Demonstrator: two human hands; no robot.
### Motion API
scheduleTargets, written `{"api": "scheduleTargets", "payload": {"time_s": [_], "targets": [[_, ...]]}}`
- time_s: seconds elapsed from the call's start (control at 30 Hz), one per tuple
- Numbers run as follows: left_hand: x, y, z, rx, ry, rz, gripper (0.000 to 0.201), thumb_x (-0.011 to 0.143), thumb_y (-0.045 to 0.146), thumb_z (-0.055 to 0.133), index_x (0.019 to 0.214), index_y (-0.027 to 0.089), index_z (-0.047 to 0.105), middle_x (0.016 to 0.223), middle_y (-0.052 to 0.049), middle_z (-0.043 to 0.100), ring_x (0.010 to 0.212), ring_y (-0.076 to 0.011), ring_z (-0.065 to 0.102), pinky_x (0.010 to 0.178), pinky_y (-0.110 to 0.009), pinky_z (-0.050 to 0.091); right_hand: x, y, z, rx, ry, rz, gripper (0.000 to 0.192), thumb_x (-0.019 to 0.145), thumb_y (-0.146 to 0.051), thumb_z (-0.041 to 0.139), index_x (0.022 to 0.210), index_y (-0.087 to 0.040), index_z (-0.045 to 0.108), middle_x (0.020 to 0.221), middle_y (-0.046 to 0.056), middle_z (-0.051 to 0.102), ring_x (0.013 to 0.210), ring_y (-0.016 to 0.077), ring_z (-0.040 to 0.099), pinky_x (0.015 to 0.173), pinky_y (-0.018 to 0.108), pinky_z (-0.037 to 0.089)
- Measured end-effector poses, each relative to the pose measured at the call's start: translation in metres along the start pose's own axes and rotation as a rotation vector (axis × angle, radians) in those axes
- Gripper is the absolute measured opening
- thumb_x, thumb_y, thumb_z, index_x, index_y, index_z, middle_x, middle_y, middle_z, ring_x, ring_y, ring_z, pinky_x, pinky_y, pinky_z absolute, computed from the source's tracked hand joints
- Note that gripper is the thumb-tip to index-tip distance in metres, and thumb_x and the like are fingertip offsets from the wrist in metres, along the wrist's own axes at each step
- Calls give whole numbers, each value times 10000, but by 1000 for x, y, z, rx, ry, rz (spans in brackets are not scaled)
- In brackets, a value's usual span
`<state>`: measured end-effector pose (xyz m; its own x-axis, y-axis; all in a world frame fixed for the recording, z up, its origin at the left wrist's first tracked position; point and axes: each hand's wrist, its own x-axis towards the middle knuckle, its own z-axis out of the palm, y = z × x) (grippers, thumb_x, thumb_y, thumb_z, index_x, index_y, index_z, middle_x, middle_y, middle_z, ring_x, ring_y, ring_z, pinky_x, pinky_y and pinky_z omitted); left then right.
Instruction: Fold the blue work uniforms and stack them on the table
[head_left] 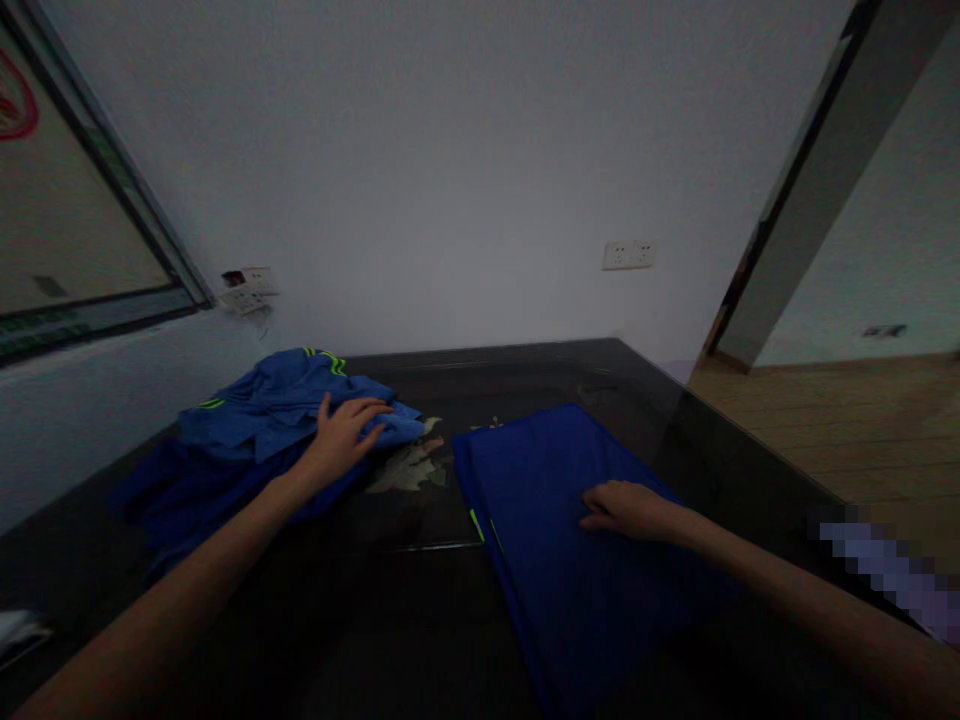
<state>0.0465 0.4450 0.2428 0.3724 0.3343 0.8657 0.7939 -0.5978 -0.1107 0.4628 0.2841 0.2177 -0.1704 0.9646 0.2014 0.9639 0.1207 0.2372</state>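
My left hand [349, 432] is over a crumpled light blue garment [277, 395] with lime-green stripes, its fingers spread. Whether it touches the cloth I cannot tell. Beneath that garment lies a loose dark blue one [217, 480]. A folded dark blue garment [540, 480], with short lime-green marks along its left edge, lies flat at the right and extends toward me. On or just above it is my right hand [619, 508], fingers curled in, with no cloth visibly gathered between them.
A dark, glossy table [420, 600] with a leaf pattern [411, 468] bears the garments. Its far edge is by a pale wall with a socket [628, 255]. A white item [22, 632] lies at the left edge. Wooden floor [825, 420] shows to the right.
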Motion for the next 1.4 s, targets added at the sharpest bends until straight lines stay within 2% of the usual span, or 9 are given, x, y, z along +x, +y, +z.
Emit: {"api": "scheduleTargets", "payload": {"time_s": [0.2,0.37,0.5,0.73,0.83,0.97,1.1,1.2,1.4], "targets": [[-31,107,4,-319,-257,440,260,928,224,447,1120,272,616,1164,-24,662,1151,-186,567,1160,-555,30,-5,0,-24,49,12,-106,271,924,-312,485,739,-171,623,766,50,645,688,159,584,608,258,354],[-45,142,-3,-511,-356,477,227,930,203,469,1079,251,633,1072,-16,693,1051,-172,621,1132,-470,245,-19,-21,-81,216,-49,-287,347,913,-313,471,601,-164,509,572,-23,471,506,85,400,526,242,300],[-46,149,-17,-636,-155,369,191,941,240,458,921,208,645,876,-23,701,841,-162,648,822,-307,480,-33,-45,-144,583,29,-381,378,909,-391,493,596,-180,472,512,-47,444,456,70,404,463,213,328],[-49,152,-38,-816,506,209,215,939,359,454,857,201,575,824,-41,608,807,-184,592,741,-307,481,-33,-104,-240,1265,791,-517,365,947,-214,462,584,-178,467,522,-24,533,500,70,534,535,195,491],[-39,159,-32,-770,434,185,366,890,467,535,1158,219,559,1227,-116,563,1166,-265,521,975,-423,427,-34,-137,-268,1383,960,-686,378,964,-162,433,590,-147,484,545,-20,570,550,71,601,586,189,537],[-7,172,-16,-889,440,97,861,777,575,648,1470,275,233,1536,-133,257,1405,-306,272,1099,-473,320,-40,-182,-285,1277,965,-870,375,991,-192,427,620,-145,456,550,-28,578,535,84,612,578,209,549],[18,177,2,-1068,576,-17,593,833,502,617,1343,260,437,1343,-100,514,1240,-255,497,1009,-395,431,-40,-206,-285,1155,1001,-928,377,994,-289,441,644,-151,423,525,-54,523,519,75,572,542,198,532],[18,173,9,-1114,576,-68,362,899,508,506,1072,212,622,1063,-68,655,1028,-227,611,909,-363,486,-34,-198,-285,1099,1078,-864,375,988,-290,454,639,-155,428,519,-63,502,505,73,555,512,186,514],[-6,151,-5,-1188,440,-97,551,884,662,390,1017,194,650,988,-74,676,958,-232,626,867,-350,503,-23,-138,-287,1104,1174,-514,415,958,-179,474,544,-189,468,469,-52,519,435,76,539,444,172,468]]}}
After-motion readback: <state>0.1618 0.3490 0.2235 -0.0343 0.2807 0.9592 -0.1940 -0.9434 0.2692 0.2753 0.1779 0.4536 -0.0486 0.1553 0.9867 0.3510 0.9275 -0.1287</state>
